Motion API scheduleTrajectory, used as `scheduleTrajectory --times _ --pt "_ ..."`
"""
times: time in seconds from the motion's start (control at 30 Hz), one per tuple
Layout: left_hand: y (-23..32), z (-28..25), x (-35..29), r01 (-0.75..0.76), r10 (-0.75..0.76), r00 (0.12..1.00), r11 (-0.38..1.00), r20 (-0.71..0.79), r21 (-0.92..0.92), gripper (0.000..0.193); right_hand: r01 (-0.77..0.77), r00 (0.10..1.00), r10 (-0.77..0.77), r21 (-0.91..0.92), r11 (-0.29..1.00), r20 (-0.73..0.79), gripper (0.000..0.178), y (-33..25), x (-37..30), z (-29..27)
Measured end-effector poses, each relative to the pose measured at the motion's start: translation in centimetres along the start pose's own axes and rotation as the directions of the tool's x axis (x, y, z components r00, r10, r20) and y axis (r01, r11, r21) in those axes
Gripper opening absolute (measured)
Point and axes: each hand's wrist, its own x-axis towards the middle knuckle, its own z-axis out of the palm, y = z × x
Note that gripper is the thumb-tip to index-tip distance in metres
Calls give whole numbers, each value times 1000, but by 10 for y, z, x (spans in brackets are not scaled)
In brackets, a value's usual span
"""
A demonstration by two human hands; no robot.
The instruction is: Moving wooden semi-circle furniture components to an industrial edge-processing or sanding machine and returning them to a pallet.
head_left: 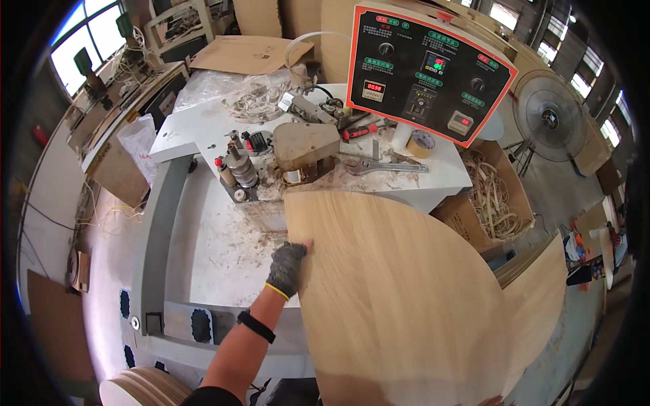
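Note:
My left hand (pixel 288 269), in a dark grey work glove with a yellow cuff, grips the straight left edge of a large wood-grain panel (pixel 399 291). The bare thumb tip lies over the panel's face, and the other fingers are mostly hidden. The panel has a rounded far right side. Its far left corner lies close to the roller head of an edge-banding machine (pixel 306 145). At the panel's bottom edge a small brownish sliver (pixel 491 401) may be part of my right hand; its fingers cannot be made out.
A control box (pixel 433 74) with an orange rim stands over the white, dusty machine table (pixel 203 115). An adjustable wrench (pixel 386 167), a red screwdriver (pixel 360 132) and a tape roll (pixel 420 143) lie there. Right are a carton of trimmed strips (pixel 497 196), stacked panels (pixel 538 298) and a fan (pixel 550 118).

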Motion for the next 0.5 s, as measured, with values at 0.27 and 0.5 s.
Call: scheduleTrajectory --times 0.27,0.5 --pt "52 -17 3 48 -48 999 999 0 9 36 462 826 -60 -734 -497 561 45 171 -159 188" --pt "46 -22 27 -69 58 996 982 66 174 42 561 797 93 -672 -484 597 45 256 -152 198"
